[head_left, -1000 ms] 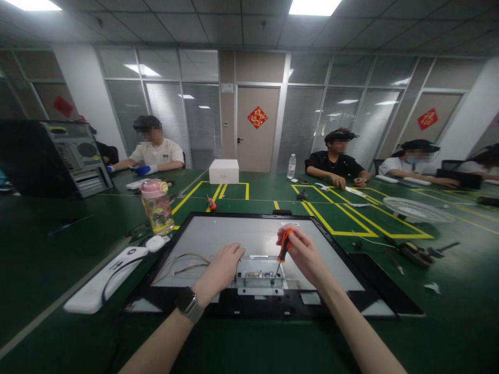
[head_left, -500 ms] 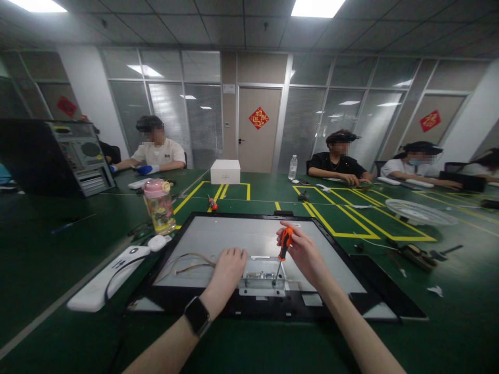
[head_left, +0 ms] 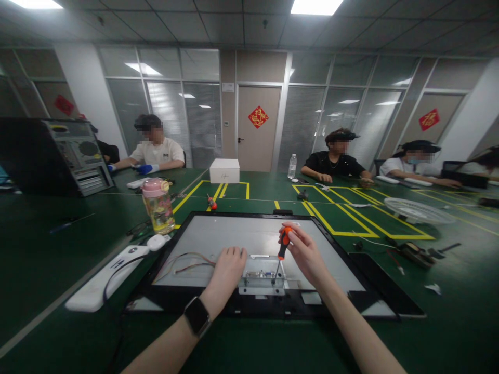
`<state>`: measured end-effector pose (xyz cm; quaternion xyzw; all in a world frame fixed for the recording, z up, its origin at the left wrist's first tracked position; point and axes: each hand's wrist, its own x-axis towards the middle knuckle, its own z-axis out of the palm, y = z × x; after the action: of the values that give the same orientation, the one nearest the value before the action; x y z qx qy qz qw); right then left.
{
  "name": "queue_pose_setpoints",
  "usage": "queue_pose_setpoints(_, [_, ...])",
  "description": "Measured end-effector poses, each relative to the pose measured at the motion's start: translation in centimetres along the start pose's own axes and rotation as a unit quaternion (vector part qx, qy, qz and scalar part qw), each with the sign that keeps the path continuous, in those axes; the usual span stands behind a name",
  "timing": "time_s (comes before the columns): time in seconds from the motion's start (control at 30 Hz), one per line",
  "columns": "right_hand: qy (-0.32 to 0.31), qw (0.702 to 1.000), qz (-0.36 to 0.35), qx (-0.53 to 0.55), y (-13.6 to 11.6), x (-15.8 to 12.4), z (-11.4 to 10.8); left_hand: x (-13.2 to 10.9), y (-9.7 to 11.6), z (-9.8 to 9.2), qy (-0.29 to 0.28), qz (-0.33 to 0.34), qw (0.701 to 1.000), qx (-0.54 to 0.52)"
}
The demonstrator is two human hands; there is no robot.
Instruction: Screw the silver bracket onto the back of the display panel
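A monitor panel (head_left: 218, 234) lies face down on the green table, its grey metal back up inside a black frame. Near its front edge sits a small metal bracket (head_left: 262, 277) with connector ports. My right hand (head_left: 307, 255) is closed round an orange-and-black screwdriver (head_left: 283, 245), held nearly upright with its tip down on the bracket's right side. My left hand (head_left: 227, 272) rests on the panel against the bracket's left edge, fingers curled and pressing down; a smartwatch is on that wrist. Thin coloured wires (head_left: 186, 262) run across the panel to the left of that hand.
A white power strip (head_left: 102, 279) with a black cable lies left of the panel, a pink-lidded bottle (head_left: 158, 205) behind it. A computer case (head_left: 58, 156) stands far left. A white box (head_left: 224, 170), a fan grille (head_left: 419, 210) and loose tools lie beyond. Several people sit at the far side.
My left hand has shifted slightly right along the bracket's edge, and the wrist has turned so the watch face shows. The screwdriver stays on the bracket; my right hand's fingers have shifted on its handle.
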<state>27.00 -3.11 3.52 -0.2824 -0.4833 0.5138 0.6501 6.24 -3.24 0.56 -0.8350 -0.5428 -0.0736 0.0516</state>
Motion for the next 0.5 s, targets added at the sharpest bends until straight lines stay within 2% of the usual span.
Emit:
queue_pose_setpoints(0.1, [0.0, 1.0, -0.001, -0.008, 0.0, 0.0, 0.0, 0.1, -1.1, 0.1, 0.001, 0.008, 0.998, -0.061])
queue_pose_setpoints(0.17, [-0.004, 1.0, -0.003, -0.01, 0.0, -0.1, 0.0, 0.5, -2.2, 0.3, 0.018, 0.002, 0.982, -0.19])
queue_pose_setpoints(0.2, [-0.004, 1.0, -0.003, -0.01, 0.0, -0.1, 0.0, 0.8, -2.7, 0.4, 0.026, -0.017, 0.955, -0.296])
queue_pose_setpoints(0.23, [-0.003, 1.0, -0.002, -0.01, 0.0, -0.1, 0.0, 1.0, -3.1, 0.5, 0.025, -0.051, 0.902, -0.428])
queue_pose_setpoints(0.27, [-0.001, 1.0, -0.001, -0.009, 0.0, -0.1, 0.0, 1.3, -3.5, 0.5, 0.02, -0.102, 0.821, -0.562])
queue_pose_setpoints(0.4, [0.002, 1.0, 0.001, -0.002, -0.1, 0.0, -0.2, 2.3, -4.0, 0.6, 0.035, -0.183, 0.699, -0.691])
queue_pose_setpoints(0.5, [-0.003, 1.0, -0.001, -0.006, -0.1, 0.1, -0.2, 2.3, -4.0, 0.7, 0.046, -0.229, 0.588, -0.774])
